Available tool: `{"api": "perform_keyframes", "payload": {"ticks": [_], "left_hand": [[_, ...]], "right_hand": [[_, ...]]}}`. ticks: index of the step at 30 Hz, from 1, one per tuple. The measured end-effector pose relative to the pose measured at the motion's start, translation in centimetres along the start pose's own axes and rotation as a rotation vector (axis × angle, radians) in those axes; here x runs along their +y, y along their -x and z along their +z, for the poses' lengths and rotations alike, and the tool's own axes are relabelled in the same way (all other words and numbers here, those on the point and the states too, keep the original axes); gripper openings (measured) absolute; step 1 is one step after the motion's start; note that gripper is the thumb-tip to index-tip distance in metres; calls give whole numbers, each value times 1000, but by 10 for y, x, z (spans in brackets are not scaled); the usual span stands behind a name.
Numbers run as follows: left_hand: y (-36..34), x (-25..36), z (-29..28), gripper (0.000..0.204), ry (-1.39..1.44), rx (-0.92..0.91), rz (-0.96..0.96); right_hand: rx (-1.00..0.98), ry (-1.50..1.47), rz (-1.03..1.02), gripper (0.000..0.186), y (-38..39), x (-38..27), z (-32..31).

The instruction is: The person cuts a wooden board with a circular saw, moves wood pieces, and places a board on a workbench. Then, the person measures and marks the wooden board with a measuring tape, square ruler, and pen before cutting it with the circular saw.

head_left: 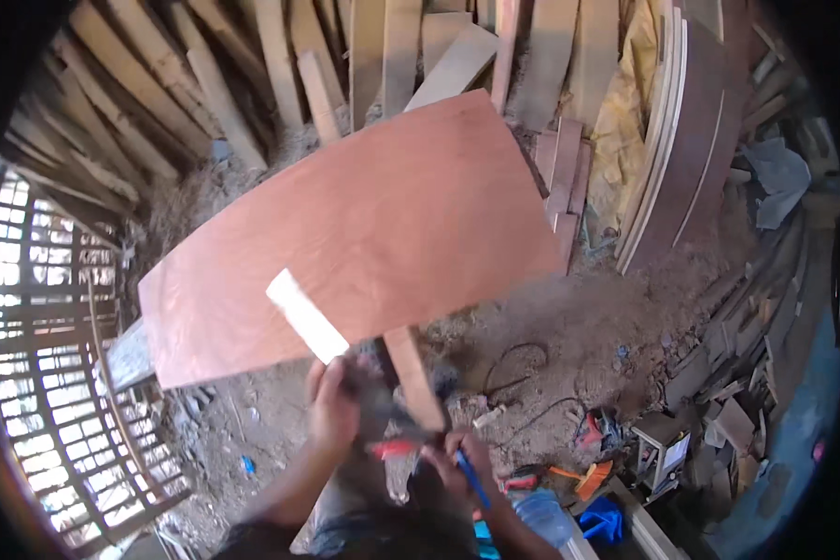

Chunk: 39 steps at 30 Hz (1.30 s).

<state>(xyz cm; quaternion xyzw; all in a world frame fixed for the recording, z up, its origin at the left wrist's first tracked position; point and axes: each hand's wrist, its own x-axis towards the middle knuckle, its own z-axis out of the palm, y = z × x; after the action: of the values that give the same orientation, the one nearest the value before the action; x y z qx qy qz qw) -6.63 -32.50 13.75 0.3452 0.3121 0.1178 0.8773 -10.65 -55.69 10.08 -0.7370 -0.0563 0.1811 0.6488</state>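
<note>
A large reddish-brown plywood sheet [373,215] lies in front of me, its near edge toward my body. A bright white flat strip [306,315] rests over its near part, slanting toward me. My left hand [334,406] is closed at the strip's near end. A blue pen-like stick [472,478] is gripped in my right hand [462,457], which is closed beside the near end of a brown wooden bar [413,378]. The bar's far end meets the sheet's near edge. Between my hands a dark shape is blurred and I cannot make it out.
Many boards [280,65] lean along the far side. Curved panels [686,140] stand at the right by a yellowish sheet [625,131]. A red power tool [599,429] with a dark cord, an orange brush [593,480] and wood scraps [733,425] lie at the lower right. A lattice [61,345] borders the left.
</note>
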Motion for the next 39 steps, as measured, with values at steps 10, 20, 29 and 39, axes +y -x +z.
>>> {"api": "perform_keyframes", "payload": {"ticks": [10, 20, 29, 39], "left_hand": [[-7, 3, -88, 14, -428, 72, 263], [-37, 18, -44, 26, -632, -39, 162], [-79, 4, 9, 102, -1523, -658, 589], [-138, -17, 58, 136, -1928, -1005, 535]], "right_hand": [[-122, -93, 328, 39, -5, 30, 20], [51, -27, 126, 34, -39, 26, -1], [182, -11, 243, 31, -100, 36, -20], [310, -315, 247, 38, -149, 26, -25]]}}
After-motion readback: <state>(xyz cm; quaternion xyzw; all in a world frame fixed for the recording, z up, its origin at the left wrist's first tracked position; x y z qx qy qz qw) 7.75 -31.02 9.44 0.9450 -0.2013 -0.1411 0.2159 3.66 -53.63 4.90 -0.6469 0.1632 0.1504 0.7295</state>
